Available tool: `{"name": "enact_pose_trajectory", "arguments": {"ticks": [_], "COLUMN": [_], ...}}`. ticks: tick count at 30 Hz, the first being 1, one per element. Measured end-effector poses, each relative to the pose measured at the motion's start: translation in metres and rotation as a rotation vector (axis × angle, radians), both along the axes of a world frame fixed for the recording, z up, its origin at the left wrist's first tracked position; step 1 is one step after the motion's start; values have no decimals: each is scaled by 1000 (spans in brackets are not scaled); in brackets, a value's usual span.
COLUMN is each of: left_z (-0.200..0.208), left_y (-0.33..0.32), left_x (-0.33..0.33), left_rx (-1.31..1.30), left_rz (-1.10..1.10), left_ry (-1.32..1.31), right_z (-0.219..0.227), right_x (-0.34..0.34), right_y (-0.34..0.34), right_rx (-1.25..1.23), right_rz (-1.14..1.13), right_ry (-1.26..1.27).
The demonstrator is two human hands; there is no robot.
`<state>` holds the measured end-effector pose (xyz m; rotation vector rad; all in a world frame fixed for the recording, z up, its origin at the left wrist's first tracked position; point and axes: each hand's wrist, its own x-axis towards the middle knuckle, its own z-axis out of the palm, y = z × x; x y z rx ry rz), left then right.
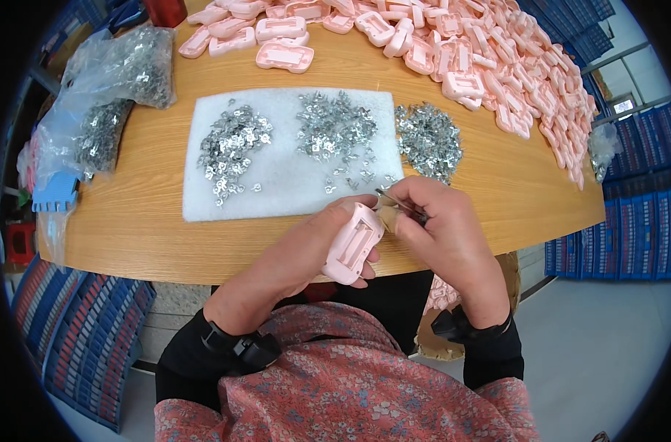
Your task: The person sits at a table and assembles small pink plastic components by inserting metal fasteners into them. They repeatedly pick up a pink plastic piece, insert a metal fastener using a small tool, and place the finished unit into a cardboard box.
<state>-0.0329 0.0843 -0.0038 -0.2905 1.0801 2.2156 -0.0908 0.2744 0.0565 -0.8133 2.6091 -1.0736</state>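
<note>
In my left hand (312, 234) is a pale pink plastic casing (341, 250), its long battery-shaped recess turned up and my fingers wrapped beneath it. My right hand (447, 219) pinches metal tweezers (404, 202), whose tips are at the casing's upper right end; whether they grip a small part is too small to tell. Something tan covers a right fingertip. Just beyond my hands lies a white foam sheet (280, 199), bearing two heaps of small silvery metal contacts, a left heap (236, 144) and a right heap (337, 127).
Another heap of metal contacts (430, 141) lies on the wooden table (512, 199) right of the foam. Many pink casings (461, 55) are piled along the far and right side. Clear bags (140, 66) of metal parts stand at the left. Below the table's edge is a cardboard box (440, 342).
</note>
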Motion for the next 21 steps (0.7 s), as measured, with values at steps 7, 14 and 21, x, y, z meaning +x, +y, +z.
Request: {"name": "enact_pose_trajectory", "arguments": {"ticks": [7, 14, 21], "left_z": [1, -3, 20], "left_y": [-2, -3, -8], "left_x": [0, 6, 0], "left_rx": [77, -334, -866], "left_rz": [22, 93, -123], "left_ry": [62, 368, 748], "right_z": [-20, -32, -30], "right_x": [7, 7, 11], "right_y": [3, 4, 6], "right_rx": [-348, -494, -503], "right_rz": [-86, -84, -108], "right_ry": [-601, -786, -773]}}
